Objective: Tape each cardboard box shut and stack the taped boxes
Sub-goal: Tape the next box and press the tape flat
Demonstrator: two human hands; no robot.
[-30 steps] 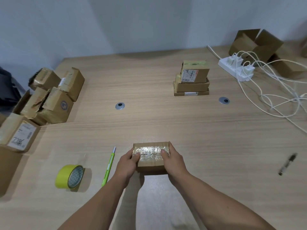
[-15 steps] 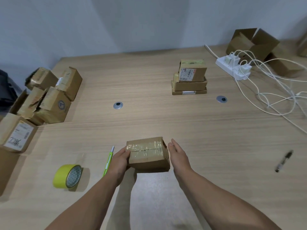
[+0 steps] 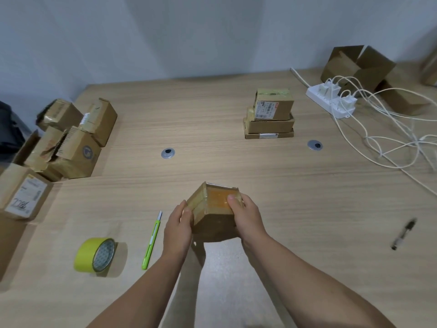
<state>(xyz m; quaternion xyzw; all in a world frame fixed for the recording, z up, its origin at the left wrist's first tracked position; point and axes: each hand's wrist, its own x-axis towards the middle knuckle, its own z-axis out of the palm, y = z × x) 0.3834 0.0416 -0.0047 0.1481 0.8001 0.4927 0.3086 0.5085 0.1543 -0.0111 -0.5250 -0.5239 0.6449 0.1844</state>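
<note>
**Mia:** What is sitting around on the table (image 3: 212,110)?

**Ben:** A yellow tape roll (image 3: 95,254) is standing on its edge at the near left. A green cutter (image 3: 151,241) is lying between the roll and the left hand (image 3: 177,229). A heap of brown boxes (image 3: 71,138) is piling up at the left edge. A box with a white label (image 3: 22,195) is sitting in front of the heap.

**Mia:** And on the other side?

**Ben:** A black pen (image 3: 403,233) is lying far out to the right. A white power strip (image 3: 331,101) is trailing white cables (image 3: 390,143) over the far right corner. An open box (image 3: 357,67) is sitting behind the strip. A stack of boxes (image 3: 269,117) is standing on the far side, well apart from the hands.

**Mia:** Where is the small box (image 3: 214,209) sitting?

**Ben:** It is hanging between the two hands, near the front middle of the table. It is tipping, with one corner pointing up and a shadow showing under it.

**Mia:** How are the hands holding it?

**Ben:** The left hand is gripping its left side. The right hand (image 3: 247,217) is wrapping round its right side, with the thumb pressing on the shiny taped face.
</note>
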